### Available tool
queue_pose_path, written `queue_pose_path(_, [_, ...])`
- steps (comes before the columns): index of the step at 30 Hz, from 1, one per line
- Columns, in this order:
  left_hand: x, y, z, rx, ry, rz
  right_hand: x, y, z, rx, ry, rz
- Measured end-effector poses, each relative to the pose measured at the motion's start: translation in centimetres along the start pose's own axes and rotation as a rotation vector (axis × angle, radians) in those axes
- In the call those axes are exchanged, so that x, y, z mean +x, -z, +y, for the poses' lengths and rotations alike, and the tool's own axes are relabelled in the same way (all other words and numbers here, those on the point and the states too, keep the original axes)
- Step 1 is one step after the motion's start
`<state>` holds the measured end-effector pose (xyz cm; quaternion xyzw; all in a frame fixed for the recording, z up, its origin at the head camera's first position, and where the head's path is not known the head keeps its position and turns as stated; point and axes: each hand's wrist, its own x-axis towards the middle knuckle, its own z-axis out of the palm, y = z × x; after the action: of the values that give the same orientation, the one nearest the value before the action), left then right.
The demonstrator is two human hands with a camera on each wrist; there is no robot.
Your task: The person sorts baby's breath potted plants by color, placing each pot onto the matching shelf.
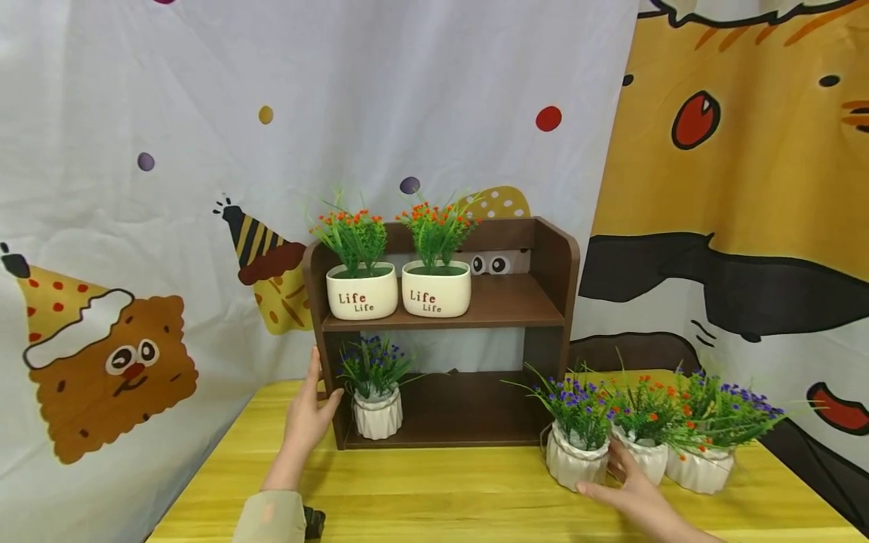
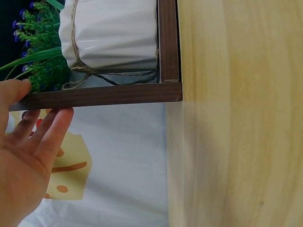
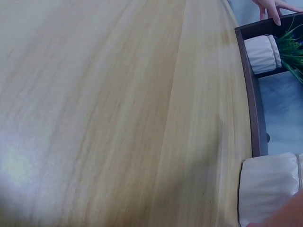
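Note:
My left hand (image 1: 310, 422) is at the left side panel of a dark brown two-tier shelf (image 1: 468, 431); in the left wrist view its thumb is on the inner side of the panel and its fingers on the outer. With my right hand (image 1: 634, 494) I hold a white fluted pot of purple flowers (image 1: 575, 456) standing by the shelf's right front corner, thumb at its front and fingers along its right side. A similar purple-flowered pot (image 1: 378, 413) sits at the left of the lower tier. On the upper tier are two oval "Life" planters (image 1: 362, 294) with orange flowers.
Right of the held pot stand a white pot with orange flowers (image 1: 645, 456) and another with purple flowers (image 1: 702, 467), their leaves overlapping. Everything rests on a yellow wood-grain table (image 1: 434, 498). A cartoon-printed cloth (image 1: 407, 90) hangs behind. A small black object (image 1: 314, 522) lies beside the left sleeve.

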<state>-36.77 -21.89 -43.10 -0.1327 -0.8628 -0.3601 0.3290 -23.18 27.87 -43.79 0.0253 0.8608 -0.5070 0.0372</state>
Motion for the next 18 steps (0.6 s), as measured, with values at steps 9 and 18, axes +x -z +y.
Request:
queue_pose_path(9, [-0.1,0.0,0.1,-0.012,0.004,0.0,1.1,0.5,0.3,0.071,-0.068,0.026])
queue_pose_path(18, [-0.1,0.1,0.1,-0.009,0.006,0.008,1.3,0.3,-0.1,0.033,-0.041,0.037])
